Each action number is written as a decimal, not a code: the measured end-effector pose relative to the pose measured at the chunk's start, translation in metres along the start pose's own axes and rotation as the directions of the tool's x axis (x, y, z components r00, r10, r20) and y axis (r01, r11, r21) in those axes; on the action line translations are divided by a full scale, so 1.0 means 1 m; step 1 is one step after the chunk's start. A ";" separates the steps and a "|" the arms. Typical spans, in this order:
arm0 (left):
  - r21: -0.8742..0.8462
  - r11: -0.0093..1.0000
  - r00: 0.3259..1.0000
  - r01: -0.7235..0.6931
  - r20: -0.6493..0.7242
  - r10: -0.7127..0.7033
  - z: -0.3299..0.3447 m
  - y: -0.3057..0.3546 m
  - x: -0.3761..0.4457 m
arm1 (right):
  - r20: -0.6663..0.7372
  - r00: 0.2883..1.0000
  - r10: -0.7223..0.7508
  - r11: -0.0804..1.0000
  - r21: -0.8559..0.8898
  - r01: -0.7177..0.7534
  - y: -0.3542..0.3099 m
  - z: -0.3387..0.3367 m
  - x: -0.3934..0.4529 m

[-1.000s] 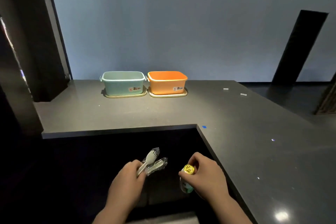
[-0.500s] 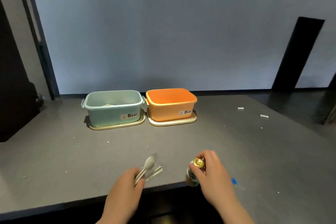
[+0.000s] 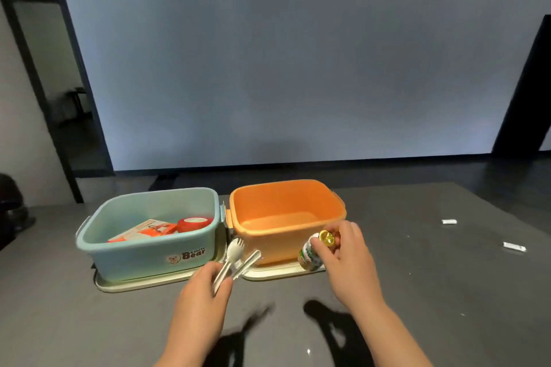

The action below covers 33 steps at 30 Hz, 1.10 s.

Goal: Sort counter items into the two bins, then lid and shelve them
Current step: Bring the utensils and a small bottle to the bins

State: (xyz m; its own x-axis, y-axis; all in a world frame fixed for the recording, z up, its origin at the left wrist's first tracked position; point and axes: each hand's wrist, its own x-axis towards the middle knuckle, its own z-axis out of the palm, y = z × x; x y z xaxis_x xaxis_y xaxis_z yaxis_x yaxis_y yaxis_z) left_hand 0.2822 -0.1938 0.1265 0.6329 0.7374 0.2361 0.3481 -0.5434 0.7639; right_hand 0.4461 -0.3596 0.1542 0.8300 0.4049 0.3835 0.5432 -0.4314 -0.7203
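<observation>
Two bins stand side by side on the dark counter (image 3: 432, 292), each sitting on a cream lid. The green bin (image 3: 143, 256) on the left contains a red-and-white packet (image 3: 143, 231) and a red round tub (image 3: 193, 223). The orange bin (image 3: 265, 244) on the right looks empty inside. My left hand (image 3: 205, 292) grips white plastic cutlery (image 3: 235, 259), a spork and another piece, just in front of the gap between the bins. My right hand (image 3: 348, 259) holds a small bottle (image 3: 311, 253) with a gold cap at the orange bin's front right corner.
Two small white sachets (image 3: 448, 221) (image 3: 514, 246) lie on the counter to the right. A cream lid (image 3: 134, 281) shows under the green bin and another cream lid (image 3: 277, 272) under the orange one. A dark doorway (image 3: 59, 92) stands at the back left.
I have come closer to the bins, which now fill the middle of the view. Both hands moved forward over the counter with the cutlery and the bottle still in them.
</observation>
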 end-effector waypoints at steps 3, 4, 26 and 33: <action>0.001 1.000 1.000 -0.014 0.024 0.014 0.016 0.005 0.034 | -0.011 1.000 -0.010 1.000 -0.030 0.010 0.004 0.011 0.032; 0.000 1.000 0.999 -0.027 0.020 0.027 0.021 0.009 0.049 | -0.020 1.000 -0.012 0.999 -0.034 0.012 0.004 0.013 0.042; 0.107 0.992 0.996 -0.072 0.064 0.066 0.087 -0.022 0.171 | 0.279 0.959 0.040 0.966 -0.258 0.034 0.033 0.144 0.142; 0.069 0.992 0.993 -0.102 0.070 0.097 0.080 -0.031 0.153 | 0.434 0.894 0.110 0.965 -0.263 0.009 0.015 0.163 0.147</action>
State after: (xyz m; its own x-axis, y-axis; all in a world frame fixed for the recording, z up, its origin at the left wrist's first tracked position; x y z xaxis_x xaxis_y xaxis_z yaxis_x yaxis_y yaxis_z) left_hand 0.4236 -0.0965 0.0905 0.7108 0.6509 0.2665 0.3284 -0.6421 0.6927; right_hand 0.5561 -0.1756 0.1055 0.7469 0.6648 0.0125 0.5650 -0.6247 -0.5390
